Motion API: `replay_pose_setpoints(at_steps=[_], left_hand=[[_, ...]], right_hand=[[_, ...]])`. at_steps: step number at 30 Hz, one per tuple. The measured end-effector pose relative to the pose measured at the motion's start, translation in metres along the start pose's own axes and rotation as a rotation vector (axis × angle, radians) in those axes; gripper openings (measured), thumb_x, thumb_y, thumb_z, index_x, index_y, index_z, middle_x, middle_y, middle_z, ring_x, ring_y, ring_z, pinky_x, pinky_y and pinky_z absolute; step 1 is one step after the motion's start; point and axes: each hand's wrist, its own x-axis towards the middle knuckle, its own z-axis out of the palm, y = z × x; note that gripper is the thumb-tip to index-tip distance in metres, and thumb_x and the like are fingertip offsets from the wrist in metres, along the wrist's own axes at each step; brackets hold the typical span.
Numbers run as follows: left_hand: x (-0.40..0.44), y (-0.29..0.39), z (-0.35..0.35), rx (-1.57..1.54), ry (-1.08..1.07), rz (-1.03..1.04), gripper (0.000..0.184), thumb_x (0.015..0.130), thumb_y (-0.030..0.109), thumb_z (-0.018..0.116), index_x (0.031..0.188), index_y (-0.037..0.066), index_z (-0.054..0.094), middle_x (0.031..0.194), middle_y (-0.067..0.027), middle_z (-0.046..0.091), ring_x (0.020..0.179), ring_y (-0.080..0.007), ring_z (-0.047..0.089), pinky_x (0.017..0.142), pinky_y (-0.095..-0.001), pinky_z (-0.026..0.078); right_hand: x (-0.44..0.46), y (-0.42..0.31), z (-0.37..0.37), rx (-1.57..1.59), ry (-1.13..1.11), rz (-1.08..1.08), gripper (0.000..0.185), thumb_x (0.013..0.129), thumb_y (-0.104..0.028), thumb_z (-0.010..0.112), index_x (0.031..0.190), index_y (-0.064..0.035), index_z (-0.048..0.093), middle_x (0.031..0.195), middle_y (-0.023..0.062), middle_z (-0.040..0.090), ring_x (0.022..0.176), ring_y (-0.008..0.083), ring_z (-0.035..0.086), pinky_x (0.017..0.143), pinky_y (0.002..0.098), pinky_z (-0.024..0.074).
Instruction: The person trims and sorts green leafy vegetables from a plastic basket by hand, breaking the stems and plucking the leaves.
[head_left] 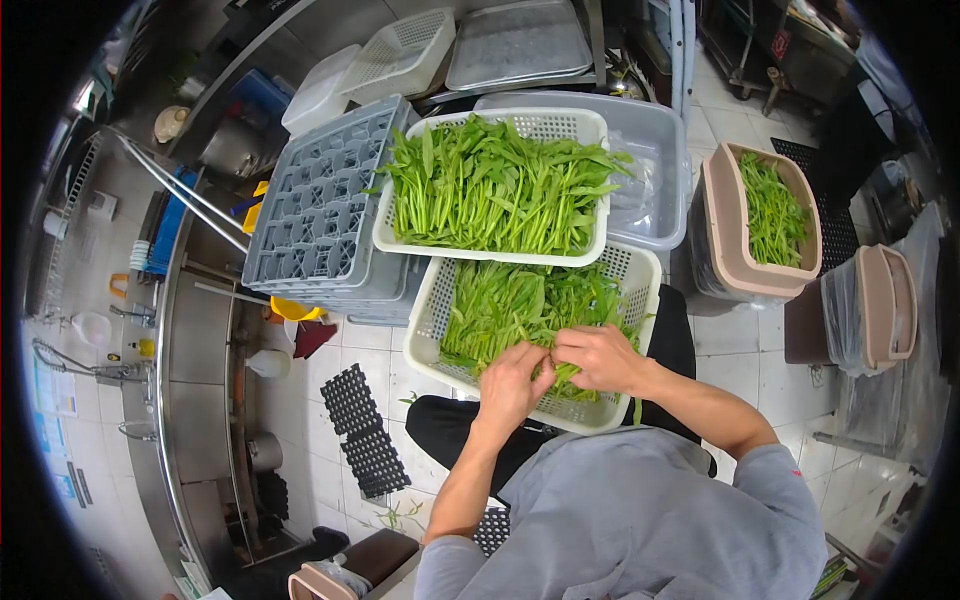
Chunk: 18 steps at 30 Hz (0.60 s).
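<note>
Both hands meet over the near edge of a white perforated basket (425, 315) heaped with leafy green stems (500, 305). My left hand (513, 383) has its fingers closed on green stems. Close beside it on the right, my right hand (600, 358) pinches the same greens, its fingertips almost touching those of the left. Stems show below and between the hands. Just beyond, a second white basket (390, 235) overlaps the far rim of the first and holds long green stems (500, 190) laid side by side.
Grey glass racks (320, 195) are stacked at the left of the baskets. A grey tub (650, 180) sits behind at the right. Farther right stand a pink-rimmed bin (735, 250) with greens and another bin (888, 305). A black mat (365, 430) lies on the tiled floor.
</note>
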Motion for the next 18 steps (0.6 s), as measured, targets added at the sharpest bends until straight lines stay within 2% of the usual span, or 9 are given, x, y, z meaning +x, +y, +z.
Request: replay_pose_setpoints(at_steps=[5, 8, 10, 11, 13, 14, 15, 17, 18], left_hand=[[0.005, 0.003, 0.011, -0.186, 0.033, -0.098, 0.009, 0.084, 0.006, 0.064, 0.091, 0.000, 0.064, 0.083, -0.0148, 0.063, 0.076, -0.0313, 0.063, 0.066, -0.0359, 0.050], [0.010, -0.008, 0.022, -0.277, 0.074, -0.122, 0.011, 0.086, 0.006, 0.063, 0.093, -0.002, 0.063, 0.084, -0.0160, 0.064, 0.074, -0.0297, 0.064, 0.065, -0.0342, 0.050], [0.012, -0.015, 0.026, -0.414, 0.109, -0.198, 0.012, 0.086, 0.006, 0.064, 0.097, 0.001, 0.064, 0.087, -0.0153, 0.065, 0.080, -0.0304, 0.064, 0.073, -0.0340, 0.049], [0.010, -0.025, 0.029, -0.465, 0.082, -0.303, 0.013, 0.090, 0.007, 0.063, 0.101, 0.001, 0.065, 0.087, -0.0109, 0.066, 0.079, -0.0216, 0.064, 0.072, -0.0307, 0.049], [0.022, -0.018, 0.012, -0.652, 0.137, -0.408, 0.013, 0.094, 0.008, 0.061, 0.104, 0.000, 0.065, 0.089, -0.0071, 0.067, 0.081, -0.0145, 0.063, 0.072, -0.0266, 0.049], [0.029, -0.011, 0.002, -0.734, 0.209, -0.359, 0.014, 0.096, 0.008, 0.060, 0.105, 0.000, 0.065, 0.091, -0.0066, 0.066, 0.082, -0.0128, 0.062, 0.072, -0.0254, 0.049], [0.038, 0.002, -0.011, -0.816, 0.280, -0.314, 0.014, 0.097, 0.008, 0.059, 0.107, -0.001, 0.064, 0.092, -0.0061, 0.066, 0.082, -0.0111, 0.061, 0.072, -0.0242, 0.049], [0.057, 0.036, -0.033, -0.858, 0.470, -0.190, 0.014, 0.095, 0.003, 0.059, 0.107, -0.002, 0.063, 0.094, -0.0091, 0.066, 0.082, -0.0148, 0.063, 0.074, -0.0264, 0.051], [0.064, 0.055, -0.041, -0.862, 0.456, -0.180, 0.014, 0.095, 0.003, 0.059, 0.107, -0.002, 0.063, 0.094, -0.0091, 0.066, 0.082, -0.0148, 0.063, 0.074, -0.0264, 0.051]], right_hand=[[-0.010, 0.012, 0.006, 0.069, 0.146, -0.034, 0.029, 0.058, -0.004, 0.071, 0.085, -0.0068, 0.062, 0.087, 0.0018, 0.059, 0.078, 0.0231, 0.062, 0.054, 0.0372, 0.0499], [-0.017, 0.015, 0.008, 0.146, 0.253, -0.002, 0.024, 0.063, -0.002, 0.072, 0.087, -0.0057, 0.067, 0.094, 0.0031, 0.062, 0.077, 0.0227, 0.062, 0.055, 0.0348, 0.0499], [-0.019, 0.017, 0.010, 0.299, 0.522, 0.098, 0.013, 0.076, -0.006, 0.073, 0.089, -0.0039, 0.070, 0.093, 0.0040, 0.063, 0.075, 0.0188, 0.062, 0.055, 0.0312, 0.0486], [-0.020, 0.020, 0.007, 0.285, 0.536, 0.106, 0.013, 0.076, -0.006, 0.073, 0.089, -0.0039, 0.070, 0.093, 0.0040, 0.063, 0.075, 0.0188, 0.062, 0.055, 0.0312, 0.0486], [-0.023, 0.027, -0.004, 0.680, 0.733, 0.598, 0.012, 0.089, -0.014, 0.069, 0.092, -0.0026, 0.070, 0.082, 0.0014, 0.060, 0.066, 0.0120, 0.056, 0.053, 0.0264, 0.0442], [-0.025, 0.031, -0.011, 1.064, 0.743, 0.857, 0.018, 0.094, -0.018, 0.066, 0.098, -0.0012, 0.068, 0.077, -0.0018, 0.055, 0.061, 0.0071, 0.049, 0.049, 0.0230, 0.0382], [-0.031, 0.035, -0.013, 1.054, 0.768, 0.861, 0.018, 0.094, -0.018, 0.066, 0.098, -0.0012, 0.068, 0.077, -0.0018, 0.055, 0.061, 0.0071, 0.049, 0.049, 0.0230, 0.0382], [-0.040, 0.052, -0.008, 1.403, 0.894, 0.883, 0.024, 0.094, -0.021, 0.065, 0.105, 0.0002, 0.065, 0.078, -0.0017, 0.053, 0.058, 0.0060, 0.045, 0.047, 0.0221, 0.0336], [-0.045, 0.057, -0.004, 1.425, 0.903, 0.887, 0.027, 0.095, -0.022, 0.065, 0.107, 0.0010, 0.062, 0.080, -0.0001, 0.053, 0.059, 0.0070, 0.047, 0.046, 0.0225, 0.0327]])
